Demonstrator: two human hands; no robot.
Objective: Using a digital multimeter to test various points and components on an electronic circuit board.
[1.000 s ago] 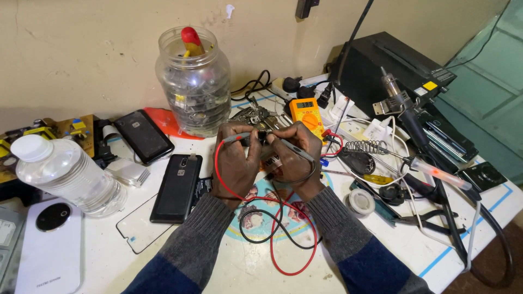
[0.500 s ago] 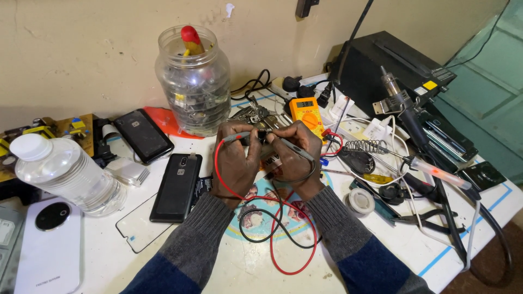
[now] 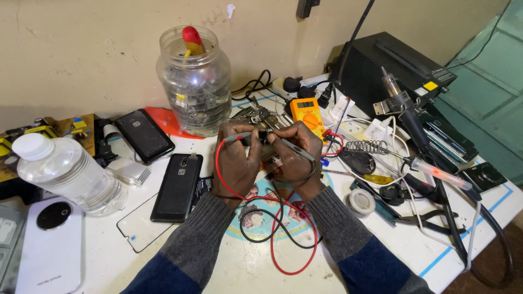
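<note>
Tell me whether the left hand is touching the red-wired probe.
Touching. The head view shows the left hand with its fingers closed around the red-wired probe, no gap between them.

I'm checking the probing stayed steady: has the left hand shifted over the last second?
No. The left hand sits just right of the black phone, below the jar, as before.

Two hands at the middle of the worktop, the left hand (image 3: 235, 159) and the right hand (image 3: 293, 155). Two test leads: one red lead (image 3: 256, 200), one black lead (image 3: 272, 231). Two dark phones (image 3: 144, 135) (image 3: 177, 187) towards the left edge, plus one white phone (image 3: 50, 247) at the near left corner. One glass jar (image 3: 194, 81), one plastic bottle (image 3: 68, 173), one yellow multimeter (image 3: 306, 111). Solder reels: one (image 3: 362, 201), perhaps more in the clutter.
</note>
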